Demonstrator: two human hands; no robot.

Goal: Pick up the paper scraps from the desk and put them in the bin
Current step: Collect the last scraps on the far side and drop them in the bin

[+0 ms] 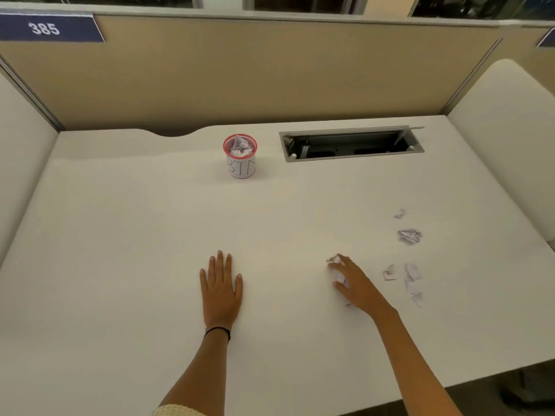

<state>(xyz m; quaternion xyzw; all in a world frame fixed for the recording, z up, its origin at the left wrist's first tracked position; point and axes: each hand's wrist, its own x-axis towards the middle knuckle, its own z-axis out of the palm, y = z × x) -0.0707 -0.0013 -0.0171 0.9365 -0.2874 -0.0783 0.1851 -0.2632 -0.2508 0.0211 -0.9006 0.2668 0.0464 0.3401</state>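
Gripping a paper scrap (339, 274) at a white desk (120, 235) inside tan partitions (240, 73).
The right hand (354, 285) curled round it; the left hand (221, 288) lay flat, holding nothing. Loose scraps (409, 236) lay just right; the paper-filled bin (240, 168) stood far centre beside a cable tray (351, 144).

White desk (150, 235); white bin (241, 166) with red rim; tan partition (270, 73); navy label (48, 28).

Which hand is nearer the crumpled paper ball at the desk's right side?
Right. The right hand, pinching a scrap, lies just left of the crumpled ball; the left hand rests flat much farther left.
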